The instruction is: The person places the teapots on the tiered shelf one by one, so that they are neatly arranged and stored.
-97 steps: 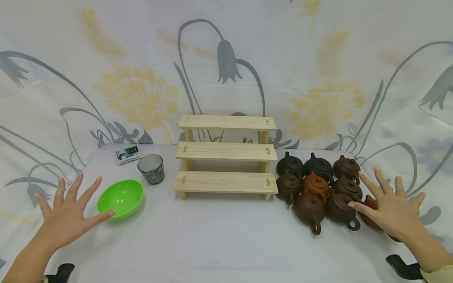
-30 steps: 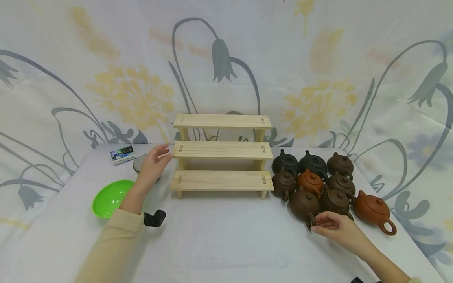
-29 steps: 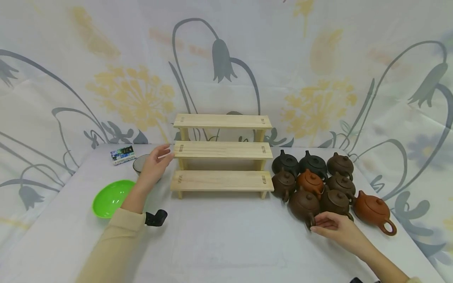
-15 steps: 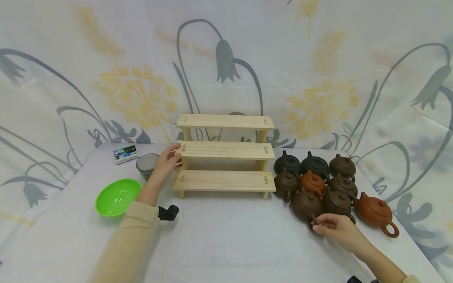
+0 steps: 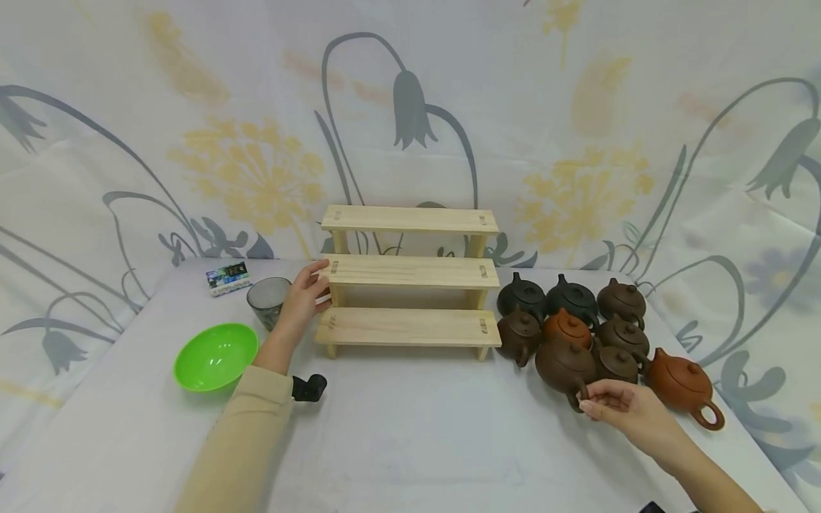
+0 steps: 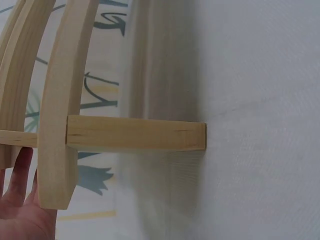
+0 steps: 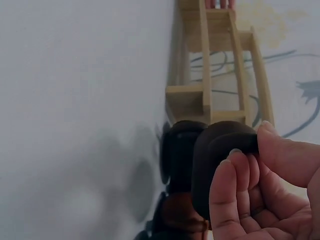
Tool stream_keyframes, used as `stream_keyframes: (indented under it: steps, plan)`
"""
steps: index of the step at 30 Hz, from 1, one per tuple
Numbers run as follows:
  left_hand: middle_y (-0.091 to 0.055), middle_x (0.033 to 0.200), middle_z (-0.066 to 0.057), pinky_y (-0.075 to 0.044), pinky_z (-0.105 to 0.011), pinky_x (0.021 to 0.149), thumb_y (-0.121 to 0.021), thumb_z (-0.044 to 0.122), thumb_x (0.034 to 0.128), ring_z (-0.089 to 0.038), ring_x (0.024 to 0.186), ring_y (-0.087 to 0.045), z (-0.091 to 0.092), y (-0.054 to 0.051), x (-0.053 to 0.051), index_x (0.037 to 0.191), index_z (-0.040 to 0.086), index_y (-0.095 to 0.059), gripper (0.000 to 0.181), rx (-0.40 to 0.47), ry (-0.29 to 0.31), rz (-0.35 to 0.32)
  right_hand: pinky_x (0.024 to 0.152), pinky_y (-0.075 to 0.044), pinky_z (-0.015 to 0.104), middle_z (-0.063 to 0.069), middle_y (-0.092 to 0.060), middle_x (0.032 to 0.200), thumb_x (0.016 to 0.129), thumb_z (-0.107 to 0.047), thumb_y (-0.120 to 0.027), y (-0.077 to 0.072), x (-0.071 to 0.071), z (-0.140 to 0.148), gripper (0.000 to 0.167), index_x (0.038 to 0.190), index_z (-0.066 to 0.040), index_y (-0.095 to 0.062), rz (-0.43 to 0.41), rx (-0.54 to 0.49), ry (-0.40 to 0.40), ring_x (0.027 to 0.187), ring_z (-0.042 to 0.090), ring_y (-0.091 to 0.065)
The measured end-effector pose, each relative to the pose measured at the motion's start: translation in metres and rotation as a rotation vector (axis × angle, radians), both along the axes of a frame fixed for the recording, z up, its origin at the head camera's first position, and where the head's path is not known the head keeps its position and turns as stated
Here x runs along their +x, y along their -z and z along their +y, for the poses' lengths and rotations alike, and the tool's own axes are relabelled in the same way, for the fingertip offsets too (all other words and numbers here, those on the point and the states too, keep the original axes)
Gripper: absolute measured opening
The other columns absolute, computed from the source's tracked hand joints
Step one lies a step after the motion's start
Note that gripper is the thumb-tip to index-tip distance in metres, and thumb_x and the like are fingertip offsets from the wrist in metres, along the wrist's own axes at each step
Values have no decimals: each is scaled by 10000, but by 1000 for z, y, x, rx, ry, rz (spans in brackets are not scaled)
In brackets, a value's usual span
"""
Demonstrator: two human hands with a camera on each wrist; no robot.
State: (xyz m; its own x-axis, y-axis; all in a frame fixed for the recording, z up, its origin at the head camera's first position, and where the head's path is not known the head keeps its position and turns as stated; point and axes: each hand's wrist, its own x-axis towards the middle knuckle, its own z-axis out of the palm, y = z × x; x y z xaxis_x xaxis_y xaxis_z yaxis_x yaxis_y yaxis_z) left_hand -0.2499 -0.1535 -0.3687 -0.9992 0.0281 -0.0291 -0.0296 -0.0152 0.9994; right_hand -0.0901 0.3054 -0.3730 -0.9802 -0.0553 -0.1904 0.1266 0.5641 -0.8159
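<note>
A dark brown teapot hangs just above the cloth, tilted, its handle pinched between thumb and fingers of my right hand. The right wrist view shows the same teapot at the fingertips of my right hand. My left hand grips the left end of the three-tier wooden stand at its middle board. In the left wrist view, fingers of my left hand reach behind the stand's boards, partly hidden. Other brown and black teapots sit close behind the lifted one.
On the left are a green bowl, a grey glass beside my left wrist, and a small printed box. An orange-brown teapot stands at the right, near the table edge. Patterned cloth hangs behind the stand.
Both hands came in from spread positions above the table. My left hand moved right onto the stand. My right hand took the teapot's handle and has raised the teapot slightly, shifting it right.
</note>
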Motion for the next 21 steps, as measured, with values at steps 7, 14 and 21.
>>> stream_keyframes:
  steps: [7, 14, 21]
  plan:
    - [-332, 1370, -216, -347, -471, 1004, -343, 103, 1017, -341, 1219, -385, -1, 1, 2, 1441, 73, -302, 428, -7, -10, 9, 703, -535, 273, 113, -645, 955, 883, -123, -645, -21, -4, -5, 344, 1093, 133, -551, 97, -23, -52, 797, 157, -629]
    - [-344, 1352, -213, -347, -474, 999, -345, 104, 1018, -348, 1220, -382, -1, 1, 2, 1437, 74, -308, 422, -5, -16, 10, 672, -534, 260, 88, -636, 924, 883, -91, -639, -37, -16, -21, 290, 1065, 124, -570, 193, -47, -98, 775, 104, -618]
    - [-350, 1350, -205, -356, -467, 988, -343, 112, 1018, -357, 1222, -381, 1, 0, 1, 1437, 76, -306, 423, -8, -12, 13, 683, -514, 238, 98, -617, 931, 892, -146, -639, -48, -31, -39, 313, 1082, 93, -574, 221, -4, -124, 779, 127, -603]
